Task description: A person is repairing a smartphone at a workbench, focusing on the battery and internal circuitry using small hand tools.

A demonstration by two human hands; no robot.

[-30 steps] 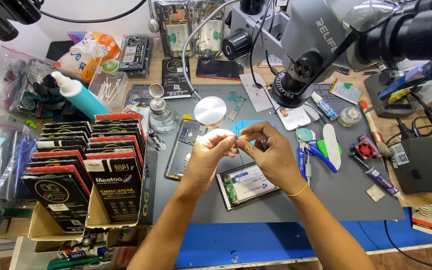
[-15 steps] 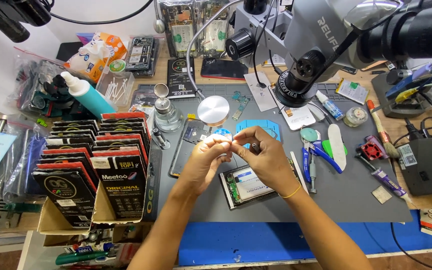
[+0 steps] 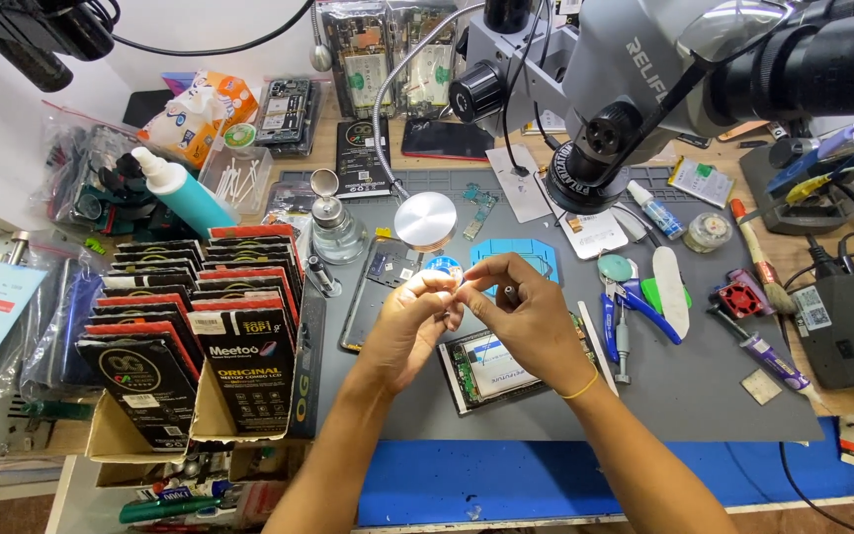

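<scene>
Fingers (image 3: 452, 297) — beside black boxes (image 3: 200, 316)

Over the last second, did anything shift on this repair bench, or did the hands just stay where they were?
Very little changed. The left hand and right hand stay pressed together above the grey mat, fingertips pinching something too small to make out; nothing was picked up or let go. The view only drifted slightly. The opened phone beneath them, the blue cutters and the box of black packets lie as before.
</scene>
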